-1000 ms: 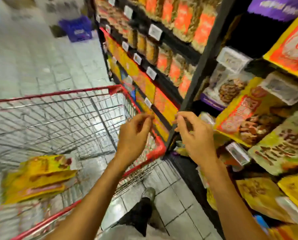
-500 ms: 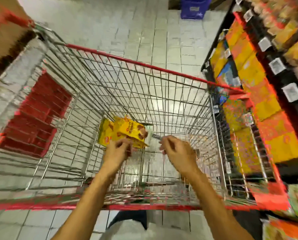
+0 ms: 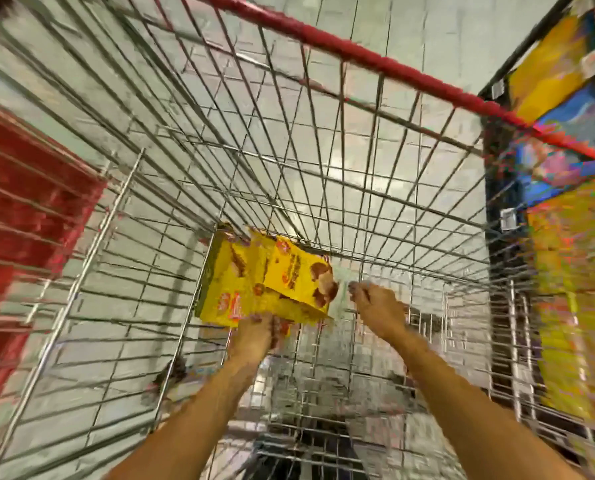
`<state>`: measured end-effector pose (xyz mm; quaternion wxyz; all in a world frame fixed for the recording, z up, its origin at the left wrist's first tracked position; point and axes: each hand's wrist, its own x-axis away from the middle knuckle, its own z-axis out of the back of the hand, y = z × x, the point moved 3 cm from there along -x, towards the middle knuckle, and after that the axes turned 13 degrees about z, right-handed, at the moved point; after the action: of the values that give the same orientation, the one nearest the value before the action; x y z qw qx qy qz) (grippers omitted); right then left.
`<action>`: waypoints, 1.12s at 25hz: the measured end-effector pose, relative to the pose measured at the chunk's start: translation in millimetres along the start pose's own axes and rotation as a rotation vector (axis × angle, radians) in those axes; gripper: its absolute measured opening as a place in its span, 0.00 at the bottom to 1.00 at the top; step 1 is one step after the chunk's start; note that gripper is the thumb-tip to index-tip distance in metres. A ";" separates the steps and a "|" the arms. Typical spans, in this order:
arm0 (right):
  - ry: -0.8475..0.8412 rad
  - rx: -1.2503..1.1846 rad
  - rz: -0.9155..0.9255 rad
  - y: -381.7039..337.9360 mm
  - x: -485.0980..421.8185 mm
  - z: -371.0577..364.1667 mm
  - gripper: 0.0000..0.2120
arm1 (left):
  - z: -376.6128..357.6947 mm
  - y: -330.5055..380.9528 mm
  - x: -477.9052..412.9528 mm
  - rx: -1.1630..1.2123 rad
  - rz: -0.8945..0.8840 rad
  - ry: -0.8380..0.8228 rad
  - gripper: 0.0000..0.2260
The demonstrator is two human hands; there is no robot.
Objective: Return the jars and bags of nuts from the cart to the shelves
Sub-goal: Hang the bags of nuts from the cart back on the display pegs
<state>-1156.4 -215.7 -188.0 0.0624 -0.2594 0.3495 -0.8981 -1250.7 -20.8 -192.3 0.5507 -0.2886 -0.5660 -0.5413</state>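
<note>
Closest to me, both bare forearms reach down into the wire cart [image 3: 386, 216]. My left hand [image 3: 254, 336] is low in the basket. Its fingers are curled round the near edge of the yellow bags of nuts [image 3: 282, 278] and grip them from below. There seem to be two bags. The upper one is tilted and overlaps the lower one, which sits a little to the left of those fingers. Both show brown nut pictures on yellow, though blur smears the print.

My right hand [image 3: 375, 306] is just to the right of the bags. Its fingers [image 3: 358, 293] are curled towards the upper bag's right end. Motion blur hides the tips, so I cannot tell whether they pinch the bag's edge or close on nothing.

Beyond both hands the bags lie against the cart's wire bottom, near the foot of its far wall. That wall rises to a red rim [image 3: 358, 57], which runs across well above and beyond the fingers. A pale tiled floor [image 3: 323, 188] shows through the mesh.

Well to the left of the left fingers, a red plastic panel [image 3: 29, 209] sits outside the cart's wire side. Well to the right of the right fingers, past the cart's side, stand the shelves [image 3: 493, 188], dark-framed. They are stacked with yellow packs [image 3: 566, 271], too blurred to read.
</note>
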 end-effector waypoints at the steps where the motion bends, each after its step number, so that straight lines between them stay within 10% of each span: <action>1: -0.016 0.041 0.019 9.4 -20.8 -11.1 0.14 | -8.4 0.1 -23.3 0.004 0.027 -0.009 0.12; 8: -0.089 -0.165 0.035 55.4 -125.3 -86.0 0.16 | -72.0 2.1 -128.2 0.118 -0.046 -0.037 0.26; 13: 0.088 -0.320 0.073 55.9 -87.8 -85.8 0.18 | -82.4 -8.7 -114.2 0.401 -0.164 0.080 0.20; 19: 0.023 -0.547 -0.043 66.9 -8.4 -36.3 0.16 | -61.6 -7.8 -28.7 0.207 -0.426 0.069 0.12; 24: -0.152 -0.719 0.118 36.8 23.2 -15.8 0.42 | -48.0 -7.5 10.1 0.308 -0.358 -0.049 0.13; 28: -0.041 -0.766 0.102 31.2 28.6 -17.2 0.41 | -60.3 -7.0 19.4 0.282 -0.322 -0.102 0.16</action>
<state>-1191.9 -237.2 -207.2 0.0123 -0.2641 0.6709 -0.6929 -1242.8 -83.8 -187.9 0.4626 -0.1416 -0.7021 -0.5224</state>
